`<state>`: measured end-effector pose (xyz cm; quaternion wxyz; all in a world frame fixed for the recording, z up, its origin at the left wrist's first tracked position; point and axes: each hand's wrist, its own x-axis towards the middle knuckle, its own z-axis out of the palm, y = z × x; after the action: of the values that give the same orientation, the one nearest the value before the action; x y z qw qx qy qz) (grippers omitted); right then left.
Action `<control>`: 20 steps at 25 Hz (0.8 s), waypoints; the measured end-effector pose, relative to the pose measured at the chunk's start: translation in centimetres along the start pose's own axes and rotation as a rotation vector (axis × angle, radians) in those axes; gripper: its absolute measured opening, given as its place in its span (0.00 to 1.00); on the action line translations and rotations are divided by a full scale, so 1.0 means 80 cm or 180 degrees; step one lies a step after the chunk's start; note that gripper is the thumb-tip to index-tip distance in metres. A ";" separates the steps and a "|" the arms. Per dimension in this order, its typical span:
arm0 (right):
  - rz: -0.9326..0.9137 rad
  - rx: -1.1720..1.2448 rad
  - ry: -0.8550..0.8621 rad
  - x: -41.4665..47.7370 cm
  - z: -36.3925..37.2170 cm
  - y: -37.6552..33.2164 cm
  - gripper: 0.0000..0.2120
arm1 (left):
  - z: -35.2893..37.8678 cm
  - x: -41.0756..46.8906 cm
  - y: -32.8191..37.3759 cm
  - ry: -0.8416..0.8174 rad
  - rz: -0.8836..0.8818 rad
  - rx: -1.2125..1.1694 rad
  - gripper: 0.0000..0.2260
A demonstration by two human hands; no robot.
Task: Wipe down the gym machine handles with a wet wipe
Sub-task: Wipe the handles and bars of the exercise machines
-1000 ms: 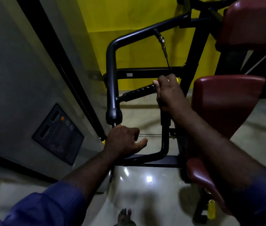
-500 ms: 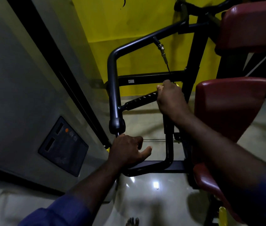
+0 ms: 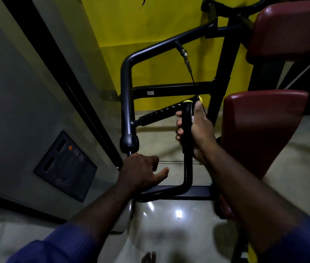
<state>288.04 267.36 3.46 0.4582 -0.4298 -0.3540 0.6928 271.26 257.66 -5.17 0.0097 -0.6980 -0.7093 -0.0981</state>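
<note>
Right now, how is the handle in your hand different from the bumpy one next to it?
The held handle stands upright; the bumpy handle slants sideways. The held handle looks smooth; the bumpy handle has a row of ridges. The right hand grips the held handle; nothing is wrapped round the bumpy handle. Both are black with yellow tips.

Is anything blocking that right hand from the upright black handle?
Nothing visible does. The right hand grips the upright handle directly, with its fingers curled round it just below the yellow cap.
</note>
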 end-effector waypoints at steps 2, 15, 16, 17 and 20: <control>-0.0006 -0.0328 0.0025 -0.047 -0.020 0.046 0.30 | 0.001 0.001 0.000 0.0031 -0.0023 -0.0007 0.27; -0.2408 -0.3723 0.0512 0.042 0.006 0.003 0.17 | 0.010 -0.001 -0.006 0.0188 -0.0013 -0.0176 0.28; -0.2666 -0.3744 0.0187 0.026 -0.012 0.015 0.20 | 0.009 -0.002 -0.007 0.0209 -0.0020 -0.0229 0.28; -0.2868 -0.3986 -0.0167 0.011 -0.034 0.023 0.23 | 0.009 -0.002 -0.007 0.0225 -0.0015 -0.0268 0.28; -0.3898 -0.5465 -0.1597 -0.016 -0.084 0.029 0.23 | 0.010 -0.003 -0.008 0.0262 0.0054 -0.0300 0.27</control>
<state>293.76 266.03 -0.81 0.1869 -0.2034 -0.9589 -0.0644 270.75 257.56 -6.06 0.0069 -0.6990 -0.6969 -0.1599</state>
